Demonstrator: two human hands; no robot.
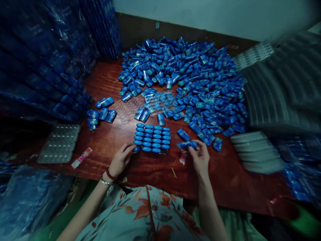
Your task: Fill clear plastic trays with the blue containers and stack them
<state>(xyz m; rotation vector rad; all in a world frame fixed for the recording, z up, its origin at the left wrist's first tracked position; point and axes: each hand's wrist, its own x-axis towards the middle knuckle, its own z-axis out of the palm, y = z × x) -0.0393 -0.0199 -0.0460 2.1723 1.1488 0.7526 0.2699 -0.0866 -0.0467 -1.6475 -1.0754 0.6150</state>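
Note:
In front of me on the table sits a tray of blue packets (151, 138), small rounded packs standing on edge in columns. My left hand (122, 157) is at the tray's near left corner, its fingers closed on a small blue packet (136, 149). To the right of the tray, my right hand (200, 154) pinches another blue packet (185, 145) just above the table; whether more than one is in the fingers, I cannot tell. A loose blue packet (184, 134) lies just beyond that hand. Part of the tray's near edge shows as clear plastic.
A large heap of blue packets (180, 63) covers the back of the table (100, 147). Clear plastic trays (59, 144) lie at left, with stacked trays (255, 152) at right. Tall stacks of filled blue packs (45, 50) rise at left. A pink wrapper (82, 157) lies near the front.

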